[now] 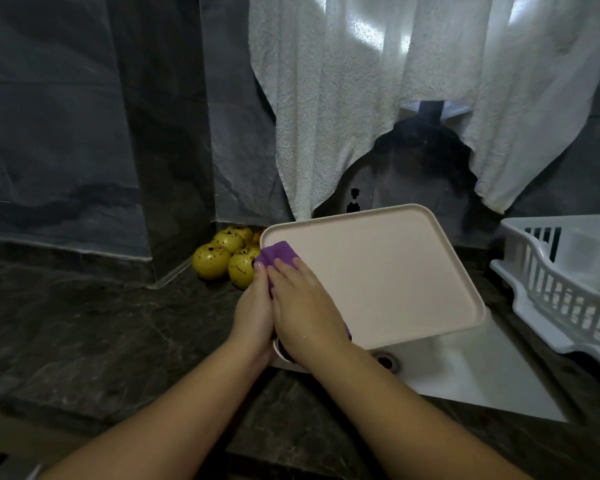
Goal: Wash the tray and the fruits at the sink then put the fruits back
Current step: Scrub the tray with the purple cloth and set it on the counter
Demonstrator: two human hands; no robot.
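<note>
A pale pink tray [388,271] is held tilted over the white sink [465,368]. My left hand [253,313] grips the tray's left edge from the outside. My right hand [302,306] lies flat on a purple cloth [278,254], pressing it against the tray's inner surface near the left corner. Several yellow fruits [222,258] with dark red specks sit in a cluster on the dark counter, just left of the tray, against the wall.
A white plastic dish rack [561,282] stands on the counter at the right. A white towel [378,91] hangs over the window behind the sink. The sink drain [387,362] shows under my right wrist. Dark marble counter [101,323] spreads to the left.
</note>
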